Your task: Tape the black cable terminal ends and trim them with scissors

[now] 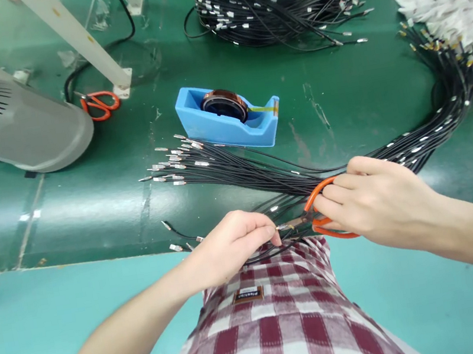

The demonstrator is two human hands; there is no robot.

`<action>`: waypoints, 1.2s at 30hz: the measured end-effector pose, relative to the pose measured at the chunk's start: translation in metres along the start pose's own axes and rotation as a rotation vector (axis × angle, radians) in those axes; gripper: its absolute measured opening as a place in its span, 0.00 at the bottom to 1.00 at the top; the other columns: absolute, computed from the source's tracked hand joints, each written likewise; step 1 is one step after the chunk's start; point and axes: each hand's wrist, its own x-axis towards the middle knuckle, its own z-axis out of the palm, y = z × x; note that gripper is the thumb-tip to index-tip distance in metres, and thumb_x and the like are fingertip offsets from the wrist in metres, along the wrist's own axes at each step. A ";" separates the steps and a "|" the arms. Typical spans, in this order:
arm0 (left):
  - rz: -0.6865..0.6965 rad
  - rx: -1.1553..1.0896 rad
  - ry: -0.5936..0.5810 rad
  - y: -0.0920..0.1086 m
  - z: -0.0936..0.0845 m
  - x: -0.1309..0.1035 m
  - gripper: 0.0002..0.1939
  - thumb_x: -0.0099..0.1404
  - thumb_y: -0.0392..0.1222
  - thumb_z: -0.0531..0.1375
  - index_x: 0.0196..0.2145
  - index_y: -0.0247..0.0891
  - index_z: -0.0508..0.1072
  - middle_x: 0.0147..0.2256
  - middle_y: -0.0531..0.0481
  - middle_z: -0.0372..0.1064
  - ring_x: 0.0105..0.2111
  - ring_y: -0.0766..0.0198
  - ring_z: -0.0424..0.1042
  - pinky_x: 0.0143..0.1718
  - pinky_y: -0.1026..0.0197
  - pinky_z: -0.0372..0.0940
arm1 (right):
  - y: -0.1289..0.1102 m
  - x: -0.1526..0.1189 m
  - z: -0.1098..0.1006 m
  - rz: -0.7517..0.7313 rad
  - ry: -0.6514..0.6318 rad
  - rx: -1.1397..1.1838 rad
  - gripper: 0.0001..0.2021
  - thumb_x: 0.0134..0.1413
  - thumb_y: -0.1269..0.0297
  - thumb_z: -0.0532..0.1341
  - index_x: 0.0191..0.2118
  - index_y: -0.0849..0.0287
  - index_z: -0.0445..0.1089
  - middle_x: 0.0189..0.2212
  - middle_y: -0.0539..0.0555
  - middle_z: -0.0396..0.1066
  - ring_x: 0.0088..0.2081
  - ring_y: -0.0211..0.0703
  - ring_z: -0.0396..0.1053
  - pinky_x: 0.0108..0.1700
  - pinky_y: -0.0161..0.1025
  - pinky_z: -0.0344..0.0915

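Note:
My right hand (358,205) grips a pair of orange-handled scissors (322,190), their blades pointing left. Between thumb and fingers, my left hand (241,239) pinches a black cable close to the blade tips; the cable's end is mostly hidden by the fingers. The blades meet something thin right at my fingertips, too small to make out. Just beyond both hands runs a long bundle of black cables (244,170) with white tags and metal ends. A few more cables (177,231) lie under my left hand at the table edge.
A blue tape dispenser (228,127) stands behind the bundle. Farther back lies a large coil of black cables (271,1). White cloth or gloves (452,11) sit at the right. To the left are a grey machine (30,123), other orange scissors (100,105) and a white post (85,42).

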 end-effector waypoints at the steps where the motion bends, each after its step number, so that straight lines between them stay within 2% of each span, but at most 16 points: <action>1: -0.001 -0.001 -0.009 0.000 0.000 0.000 0.16 0.67 0.41 0.53 0.30 0.35 0.78 0.20 0.55 0.62 0.21 0.70 0.55 0.21 0.67 0.51 | 0.000 0.000 0.001 0.001 -0.015 0.013 0.15 0.60 0.76 0.51 0.24 0.56 0.65 0.19 0.51 0.69 0.22 0.42 0.60 0.31 0.45 0.46; 3: 0.000 0.000 -0.023 0.001 -0.001 0.002 0.16 0.67 0.41 0.53 0.29 0.34 0.78 0.21 0.54 0.63 0.21 0.70 0.56 0.21 0.67 0.51 | -0.001 0.001 0.002 -0.003 -0.005 0.028 0.15 0.60 0.75 0.52 0.24 0.56 0.64 0.19 0.51 0.69 0.22 0.42 0.60 0.31 0.45 0.46; 8: -0.025 -0.030 -0.062 -0.002 -0.005 0.004 0.16 0.66 0.42 0.53 0.27 0.34 0.77 0.20 0.55 0.61 0.21 0.70 0.55 0.21 0.67 0.50 | 0.001 0.001 0.003 -0.030 0.127 0.044 0.14 0.61 0.70 0.55 0.23 0.56 0.63 0.19 0.50 0.69 0.22 0.41 0.62 0.32 0.44 0.46; 11: -0.065 -0.069 -0.072 -0.005 -0.006 0.006 0.16 0.65 0.44 0.54 0.28 0.35 0.77 0.19 0.56 0.58 0.20 0.70 0.54 0.21 0.66 0.50 | 0.007 0.002 0.001 0.023 0.140 0.147 0.14 0.60 0.57 0.59 0.25 0.56 0.66 0.20 0.49 0.70 0.23 0.41 0.65 0.32 0.43 0.48; 14: -0.090 -0.107 -0.087 -0.008 -0.008 0.008 0.16 0.64 0.45 0.54 0.29 0.34 0.78 0.18 0.57 0.56 0.19 0.70 0.53 0.20 0.66 0.49 | 0.007 0.006 0.004 0.134 0.113 0.415 0.16 0.53 0.48 0.63 0.34 0.56 0.70 0.25 0.49 0.73 0.27 0.41 0.69 0.33 0.40 0.52; 17: -0.075 -0.106 -0.100 -0.009 -0.009 0.008 0.16 0.64 0.45 0.54 0.29 0.33 0.78 0.18 0.56 0.57 0.19 0.70 0.54 0.20 0.65 0.49 | -0.001 0.012 0.017 0.220 0.096 0.723 0.13 0.51 0.56 0.67 0.40 0.55 0.68 0.30 0.47 0.75 0.30 0.38 0.70 0.33 0.36 0.58; 20: -0.060 -0.115 -0.080 -0.008 -0.009 0.008 0.16 0.64 0.44 0.54 0.28 0.33 0.77 0.17 0.57 0.55 0.19 0.70 0.53 0.21 0.65 0.49 | -0.013 0.018 0.032 0.287 0.136 0.933 0.04 0.55 0.67 0.63 0.37 0.56 0.67 0.30 0.45 0.74 0.30 0.34 0.68 0.34 0.33 0.60; 22: -0.058 -0.120 -0.062 -0.008 -0.009 0.007 0.16 0.64 0.44 0.54 0.28 0.33 0.77 0.17 0.57 0.54 0.19 0.70 0.52 0.21 0.65 0.48 | -0.018 0.020 0.036 0.293 0.169 0.992 0.04 0.55 0.69 0.63 0.36 0.56 0.66 0.30 0.45 0.73 0.30 0.34 0.68 0.36 0.32 0.61; 26: -0.057 -0.121 -0.065 -0.008 -0.009 0.008 0.16 0.64 0.44 0.55 0.28 0.33 0.77 0.20 0.55 0.61 0.21 0.70 0.54 0.22 0.66 0.51 | -0.020 0.021 0.035 0.258 0.218 0.980 0.06 0.53 0.68 0.65 0.36 0.57 0.67 0.30 0.46 0.72 0.30 0.35 0.68 0.35 0.33 0.60; 29: -0.049 -0.090 -0.072 -0.008 -0.008 0.010 0.16 0.66 0.44 0.54 0.28 0.33 0.77 0.19 0.56 0.58 0.20 0.70 0.53 0.23 0.66 0.50 | -0.021 0.021 0.035 0.305 0.218 1.075 0.05 0.53 0.69 0.64 0.34 0.57 0.67 0.28 0.46 0.71 0.29 0.35 0.66 0.34 0.33 0.60; 32: 0.000 -0.047 0.011 -0.012 -0.002 0.008 0.16 0.67 0.45 0.54 0.31 0.34 0.77 0.22 0.54 0.64 0.23 0.69 0.57 0.25 0.66 0.53 | -0.022 0.024 0.039 0.465 0.186 1.333 0.06 0.53 0.66 0.65 0.32 0.58 0.66 0.29 0.47 0.71 0.29 0.35 0.66 0.33 0.34 0.62; 36: 0.079 -0.024 0.269 -0.019 0.014 0.005 0.12 0.65 0.45 0.58 0.43 0.37 0.75 0.28 0.53 0.69 0.26 0.68 0.61 0.27 0.67 0.57 | -0.023 0.029 0.044 0.712 0.163 1.806 0.15 0.42 0.64 0.72 0.31 0.58 0.65 0.27 0.46 0.71 0.27 0.34 0.67 0.32 0.33 0.64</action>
